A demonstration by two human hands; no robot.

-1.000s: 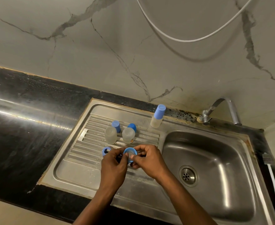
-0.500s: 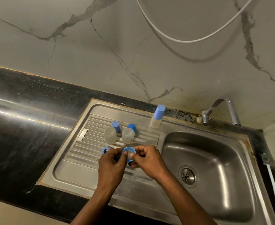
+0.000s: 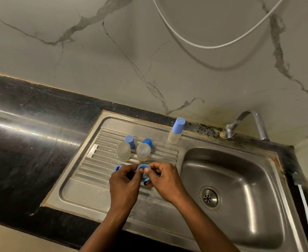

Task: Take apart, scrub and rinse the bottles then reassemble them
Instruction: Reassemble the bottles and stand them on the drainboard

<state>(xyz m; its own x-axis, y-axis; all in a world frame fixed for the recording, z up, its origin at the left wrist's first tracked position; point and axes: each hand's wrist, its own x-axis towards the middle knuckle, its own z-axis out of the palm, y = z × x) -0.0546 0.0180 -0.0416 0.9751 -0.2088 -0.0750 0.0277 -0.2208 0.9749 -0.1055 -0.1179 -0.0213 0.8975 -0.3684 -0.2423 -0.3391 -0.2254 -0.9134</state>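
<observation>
**Both hands on a blue ring, over the drainboard**

Left hand [image 3: 124,186] and right hand [image 3: 165,182] meet above the near part of the drainboard [image 3: 87,193]. Both pinch one blue ring [image 3: 143,166] between thumb and fingertips, with the fingers curled in close. The ring is held off the steel and tilted toward the camera. Something pale shows inside it; cannot tell what.

Second ring [image 3: 117,168] lies flat on the ribs, just left of the left hand's fingers.

Beyond the hands, two clear bottles stand side by side on the ribs, without caps: left bottle [image 3: 123,151] and right bottle [image 3: 143,151]. Just behind each stands a blue cap: left cap [image 3: 129,141], right cap [image 3: 147,142].

Farther back, a capped bottle [image 3: 176,131] stands upright at the rear rim of the sink, well apart from the pair.

To the right is the basin [image 3: 240,179] with its drain [image 3: 209,197]. A brush [image 3: 305,206] lies along its right edge. The tap [image 3: 247,124] stands at the back.

Black desk [image 3: 22,151] surrounds the sink. A white cord [image 3: 204,46] hangs on the veined wall behind.
</observation>
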